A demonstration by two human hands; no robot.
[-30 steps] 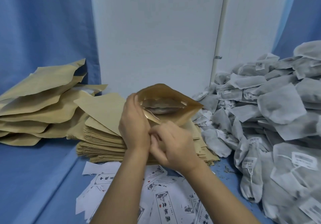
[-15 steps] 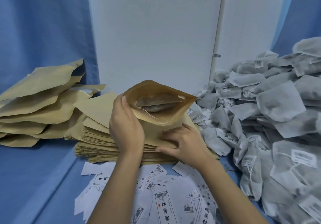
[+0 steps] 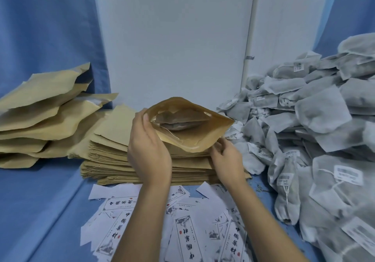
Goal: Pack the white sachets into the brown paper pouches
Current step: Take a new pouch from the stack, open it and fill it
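Your left hand grips the left rim of the open brown pouch, thumb over its lip, above the stack of flat pouches. One white sachet lies inside. Your right hand curls at the pouch's near edge; whether it pinches, you cannot tell. The sachet heap lies to your right

paper slips just below left hand and right hand: black Chinese characters, "中国" readable, the rest uncertain | tags on white sachets, right of right hand: print blurred, unreadable
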